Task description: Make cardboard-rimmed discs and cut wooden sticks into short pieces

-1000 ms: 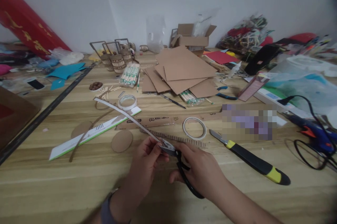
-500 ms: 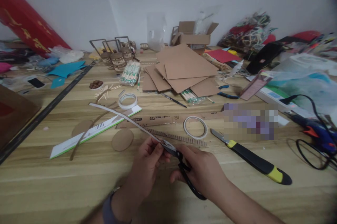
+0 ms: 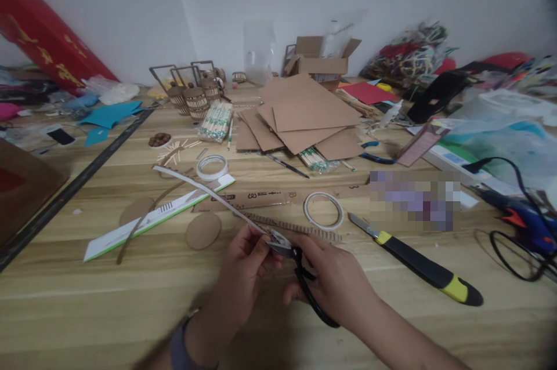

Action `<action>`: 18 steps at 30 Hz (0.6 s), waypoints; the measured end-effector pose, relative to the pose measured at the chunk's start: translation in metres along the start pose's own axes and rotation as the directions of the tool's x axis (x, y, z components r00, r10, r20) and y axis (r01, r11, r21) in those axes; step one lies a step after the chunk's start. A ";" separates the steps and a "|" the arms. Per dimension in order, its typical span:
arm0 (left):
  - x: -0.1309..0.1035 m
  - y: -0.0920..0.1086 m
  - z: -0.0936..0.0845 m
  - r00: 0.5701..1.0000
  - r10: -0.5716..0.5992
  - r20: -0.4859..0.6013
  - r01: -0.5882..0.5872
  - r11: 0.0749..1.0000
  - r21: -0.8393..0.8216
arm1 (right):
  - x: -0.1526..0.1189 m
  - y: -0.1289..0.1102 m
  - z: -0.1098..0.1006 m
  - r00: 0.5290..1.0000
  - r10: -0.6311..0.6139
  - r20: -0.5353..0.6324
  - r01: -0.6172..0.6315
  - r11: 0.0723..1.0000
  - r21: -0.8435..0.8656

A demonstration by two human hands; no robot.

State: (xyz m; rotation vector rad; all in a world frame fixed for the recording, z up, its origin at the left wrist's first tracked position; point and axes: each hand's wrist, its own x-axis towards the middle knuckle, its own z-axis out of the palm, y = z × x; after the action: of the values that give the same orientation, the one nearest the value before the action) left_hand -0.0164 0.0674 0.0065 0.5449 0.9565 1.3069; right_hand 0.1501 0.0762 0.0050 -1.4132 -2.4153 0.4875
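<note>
Near the front middle, my left hand (image 3: 246,268) pinches one end of a long thin pale strip (image 3: 204,191), whose free end reaches up and left over the table. My right hand (image 3: 333,277) is wrapped round black-handled scissors (image 3: 313,297). The scissor blades (image 3: 281,245) lie at the held end of the strip, beside my left fingertips. Whether the blades touch the strip is too small to tell. Just beyond my hands lies a ridged cardboard strip (image 3: 296,227). A round cardboard disc (image 3: 203,230) is left of my left hand.
A utility knife (image 3: 418,260) lies at the right with its blade out. Tape rolls (image 3: 323,210), cardboard sheets (image 3: 304,109), a white-and-green strip (image 3: 152,222) and small barrel-like buckets (image 3: 195,102) are farther back. A corded blue tool (image 3: 533,231) sits at the far right.
The free end of the pale strip has shifted slightly right and its far part has moved a little. Both hands keep nearly the same place and hold.
</note>
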 end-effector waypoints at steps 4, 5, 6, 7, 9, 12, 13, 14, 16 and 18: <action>0.002 0.000 0.000 1.000 0.020 -0.021 -0.019 1.000 0.014 | 0.000 0.000 -0.002 0.999 0.025 0.043 -0.024 1.000 -0.020; 0.002 0.001 0.000 0.999 0.028 -0.037 -0.028 0.999 0.016 | 0.001 0.000 -0.002 0.999 0.024 0.045 -0.023 0.999 -0.030; 0.002 0.001 0.000 0.998 0.039 -0.052 -0.038 0.999 0.020 | 0.001 0.001 -0.002 0.999 0.021 0.044 -0.019 0.999 -0.037; 0.002 0.001 0.000 0.997 0.047 -0.065 -0.046 0.999 0.024 | 0.001 0.001 -0.001 0.999 0.012 0.040 -0.010 0.999 -0.040; 0.002 0.002 0.000 0.996 0.053 -0.068 -0.051 0.998 0.031 | 0.001 0.002 0.000 1.000 -0.012 0.020 0.013 0.999 -0.034; 0.002 0.001 -0.001 0.998 0.031 -0.053 -0.030 0.999 0.024 | 0.000 0.003 0.002 0.999 -0.033 -0.018 0.033 0.999 -0.030; 0.002 0.000 -0.001 0.998 0.022 -0.052 -0.021 1.000 0.019 | 0.000 0.003 0.002 0.999 -0.038 -0.025 0.037 0.999 -0.031; 0.002 0.000 -0.001 0.999 0.014 -0.053 -0.014 1.000 0.014 | 0.000 0.003 0.003 0.999 -0.043 -0.028 0.042 0.999 -0.032; 0.002 -0.001 -0.002 0.999 0.002 -0.053 -0.002 1.000 0.002 | -0.001 0.003 0.003 0.998 -0.052 -0.027 0.051 0.998 -0.036; 0.001 -0.001 -0.002 0.999 -0.003 -0.048 0.002 1.000 -0.008 | -0.001 0.002 0.002 0.998 -0.057 -0.028 0.056 0.997 -0.049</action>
State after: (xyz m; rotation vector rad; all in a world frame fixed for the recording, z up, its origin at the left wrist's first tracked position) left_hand -0.0176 0.0677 0.0039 0.5079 0.9902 1.3262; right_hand 0.1515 0.0759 0.0021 -1.3572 -2.4522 0.3950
